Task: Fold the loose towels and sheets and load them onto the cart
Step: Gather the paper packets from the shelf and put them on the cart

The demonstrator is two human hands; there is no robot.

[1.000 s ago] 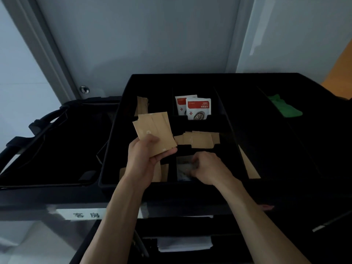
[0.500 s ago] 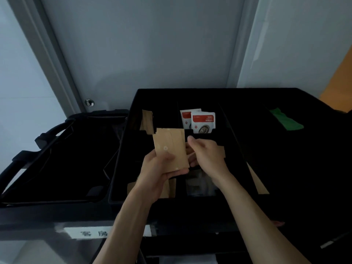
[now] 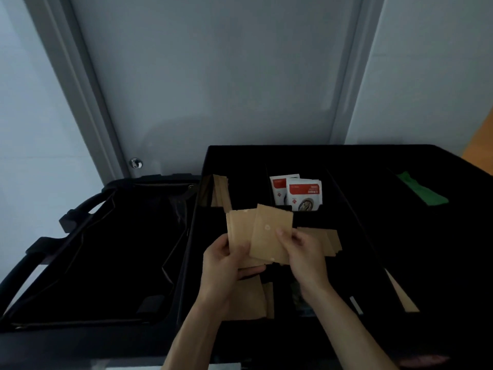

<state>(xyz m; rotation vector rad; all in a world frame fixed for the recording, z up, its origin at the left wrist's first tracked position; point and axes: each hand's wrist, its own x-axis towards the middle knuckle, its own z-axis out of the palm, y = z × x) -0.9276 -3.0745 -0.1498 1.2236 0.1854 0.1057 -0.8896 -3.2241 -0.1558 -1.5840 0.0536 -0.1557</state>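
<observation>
I stand over the black divided tray (image 3: 346, 149) on top of the cart. My left hand (image 3: 226, 265) grips a small stack of brown paper packets (image 3: 240, 231) above the tray's front compartments. My right hand (image 3: 304, 252) pinches the front brown packet (image 3: 269, 233) of that stack by its right edge. No towels or sheets show in this view.
More brown packets lie in the tray's compartments: back left (image 3: 220, 193), middle (image 3: 325, 240), front (image 3: 250, 300). Two red-and-white sachets (image 3: 301, 193) stand at the back. A green item (image 3: 421, 192) lies on the right. A black bag (image 3: 101, 249) hangs open on the left.
My right hand came up out of the front compartment to the stack and now pinches the front packet, pulled a little right of the others. The camera tilted upward.
</observation>
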